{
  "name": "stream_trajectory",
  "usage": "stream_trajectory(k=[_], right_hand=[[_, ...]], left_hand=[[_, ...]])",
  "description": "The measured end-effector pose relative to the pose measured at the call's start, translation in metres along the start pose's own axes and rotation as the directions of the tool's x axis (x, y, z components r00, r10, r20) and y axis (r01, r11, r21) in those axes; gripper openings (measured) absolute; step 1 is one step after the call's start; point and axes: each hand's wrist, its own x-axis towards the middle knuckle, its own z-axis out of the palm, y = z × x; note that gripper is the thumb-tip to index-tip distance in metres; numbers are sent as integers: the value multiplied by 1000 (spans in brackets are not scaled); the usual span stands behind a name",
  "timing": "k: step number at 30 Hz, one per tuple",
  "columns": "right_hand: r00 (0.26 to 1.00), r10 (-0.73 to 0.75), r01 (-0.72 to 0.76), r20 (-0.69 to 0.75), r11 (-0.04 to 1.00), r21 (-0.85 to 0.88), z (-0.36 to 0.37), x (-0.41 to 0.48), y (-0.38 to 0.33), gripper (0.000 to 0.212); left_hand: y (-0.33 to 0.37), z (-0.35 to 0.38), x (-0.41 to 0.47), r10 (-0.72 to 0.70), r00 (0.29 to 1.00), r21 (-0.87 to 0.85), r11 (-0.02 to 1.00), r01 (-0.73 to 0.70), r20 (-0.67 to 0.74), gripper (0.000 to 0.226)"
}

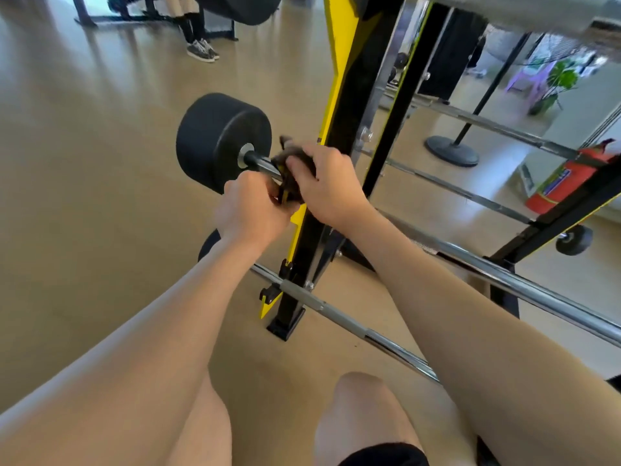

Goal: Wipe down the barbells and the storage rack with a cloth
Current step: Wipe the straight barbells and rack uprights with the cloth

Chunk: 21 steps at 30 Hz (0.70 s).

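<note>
Glossy tan floor [84, 196]; both hands [250, 210] [327, 186] around dark crumpled cloth [295, 163] on chrome barbell [262, 163].

Beyond you stands a red fire extinguisher [564, 183], a potted plant [557, 82] by a purple chair [529, 79], and someone's sneakers [202, 50].

Bare forearms, no sleeves, bare knees, black shorts [383, 455] hem
</note>
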Motion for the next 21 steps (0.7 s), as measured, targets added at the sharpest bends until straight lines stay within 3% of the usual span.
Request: stream_trajectory(k=[1,3,5,6,8,10,13,16,18,21], right_hand=[[999,21,-20,-26,999,32,3,12,-8,28],[988,80,-80,135,997,-1,12,38,-17,28],[894,204,-90,398,954,-287,23,59,-29,32],[856,249,-44,454,909,-415,28,69,-32,28],[797,346,-76,496,871,-486,33,87,-36,11],[777,372,-55,508,844,-534,43,99,-32,15],[802,334,0,496,829,-559,60,103,-21,21],[818,320,-64,478,877,-477,56,99,-13,23],[802,330,-69,498,879,-471,46,100,-9,24],[743,332,-136,582,925,-354,25,91,-9,41]], left_hand=[[-2,2,2,-26,1000,-26,999,26,-2,20],[-5,7,3,-62,998,-61,996,61,-16,24],[-6,11,1,-91,996,-97,991,88,-25,27],[-7,12,1,-114,993,-115,987,111,-24,23],[-8,13,1,-144,990,-131,981,142,-4,20],[-10,16,-1,-128,992,-149,981,127,3,19],[-12,17,0,-143,990,-189,972,139,-5,17],[-11,19,0,-165,986,-160,974,159,-20,21],[-5,17,-2,-184,983,-154,972,177,-27,21],[0,14,-6,-201,980,-157,968,197,-9,19]])
